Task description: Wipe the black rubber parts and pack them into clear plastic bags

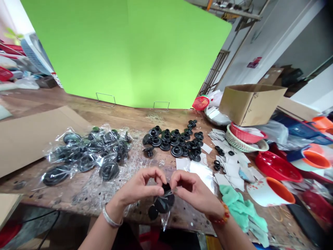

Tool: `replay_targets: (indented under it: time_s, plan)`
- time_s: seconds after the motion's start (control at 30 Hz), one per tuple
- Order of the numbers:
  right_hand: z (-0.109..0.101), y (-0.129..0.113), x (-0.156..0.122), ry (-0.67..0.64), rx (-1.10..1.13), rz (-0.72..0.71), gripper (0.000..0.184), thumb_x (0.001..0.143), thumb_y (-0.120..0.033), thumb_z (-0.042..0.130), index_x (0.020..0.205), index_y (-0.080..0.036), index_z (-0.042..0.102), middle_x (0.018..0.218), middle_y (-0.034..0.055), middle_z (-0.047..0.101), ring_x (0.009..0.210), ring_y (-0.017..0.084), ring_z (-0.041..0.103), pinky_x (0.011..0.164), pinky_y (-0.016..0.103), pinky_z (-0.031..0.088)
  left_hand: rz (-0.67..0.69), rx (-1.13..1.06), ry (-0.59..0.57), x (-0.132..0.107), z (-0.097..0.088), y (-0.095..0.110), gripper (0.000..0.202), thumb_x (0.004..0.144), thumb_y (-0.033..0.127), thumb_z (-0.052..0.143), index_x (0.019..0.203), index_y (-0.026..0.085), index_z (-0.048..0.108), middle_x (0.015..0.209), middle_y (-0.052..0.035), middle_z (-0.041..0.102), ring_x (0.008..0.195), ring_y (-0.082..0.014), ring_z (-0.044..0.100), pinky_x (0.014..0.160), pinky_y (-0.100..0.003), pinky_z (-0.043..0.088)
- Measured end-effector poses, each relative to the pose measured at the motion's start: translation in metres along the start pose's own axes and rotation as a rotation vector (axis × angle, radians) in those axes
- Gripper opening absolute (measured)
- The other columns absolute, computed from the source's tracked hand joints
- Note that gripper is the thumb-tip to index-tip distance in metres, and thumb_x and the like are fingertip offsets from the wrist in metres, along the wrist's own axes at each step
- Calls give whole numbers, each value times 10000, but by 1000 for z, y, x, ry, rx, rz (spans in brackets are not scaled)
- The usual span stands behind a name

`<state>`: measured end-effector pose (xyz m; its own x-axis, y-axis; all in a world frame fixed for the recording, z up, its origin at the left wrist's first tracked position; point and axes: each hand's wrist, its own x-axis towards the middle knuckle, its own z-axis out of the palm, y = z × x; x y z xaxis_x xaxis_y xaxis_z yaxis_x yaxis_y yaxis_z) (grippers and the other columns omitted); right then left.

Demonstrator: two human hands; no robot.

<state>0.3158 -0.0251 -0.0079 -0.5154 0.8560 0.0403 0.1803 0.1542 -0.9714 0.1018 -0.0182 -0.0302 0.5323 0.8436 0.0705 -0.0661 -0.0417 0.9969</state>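
Near the front edge of the wooden table [130, 118], my left hand [142, 189] and my right hand [191, 191] both pinch the top of a small clear plastic bag [163, 205] that holds black round rubber parts. The fingers of each hand are closed on the bag's mouth. Beyond my hands stands a cluster of loose black round parts [175, 142]. To the left lies a pile of bagged black parts [91, 156]. Several small white cards [229, 166] are scattered to the right.
A green screen [125, 52] stands at the back. A flat cardboard sheet [31, 135] lies left. A cardboard box [249, 102], baskets [244, 139], a red bowl [275, 166], an orange-lined cup [270, 192] and a green cloth [241, 208] crowd the right.
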Motion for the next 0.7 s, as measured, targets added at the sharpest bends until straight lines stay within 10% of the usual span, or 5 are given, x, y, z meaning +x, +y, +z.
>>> replay_targets:
  time_s: [0.27, 0.37, 0.53, 0.7]
  plan:
    - [5, 5, 7, 285, -99, -46, 63, 806, -198, 568, 851, -198, 612, 858, 31, 625, 752, 153, 553, 667, 267, 459, 30, 354, 108, 1, -6, 25, 158, 788, 299, 650, 672, 209, 711, 749, -39, 644, 764, -195, 555, 727, -263, 403]
    - [-6, 19, 5, 477, -73, -24, 152, 824, -293, 584, 934, -193, 618, 1066, 76, 618, 810, 172, 559, 663, 281, 469, 29, 389, 416, -3, -25, 40, 172, 774, 328, 659, 674, 192, 693, 660, -20, 632, 630, -161, 538, 598, -250, 391]
    - [-41, 48, -14, 664, -401, 35, 159, 859, -316, 543, 850, -182, 628, 829, 55, 640, 747, 184, 546, 690, 314, 430, 300, 456, 1149, -2, -69, 51, 158, 718, 329, 726, 775, 206, 647, 680, 41, 584, 628, -121, 508, 630, -271, 395]
    - [-71, 81, -37, 708, -924, 16, 167, 864, -225, 499, 779, -190, 639, 807, 65, 639, 844, 224, 523, 803, 359, 390, 232, 341, 1283, 2, -104, 20, 244, 679, 352, 733, 753, 231, 535, 744, 43, 593, 806, -191, 584, 632, -315, 441]
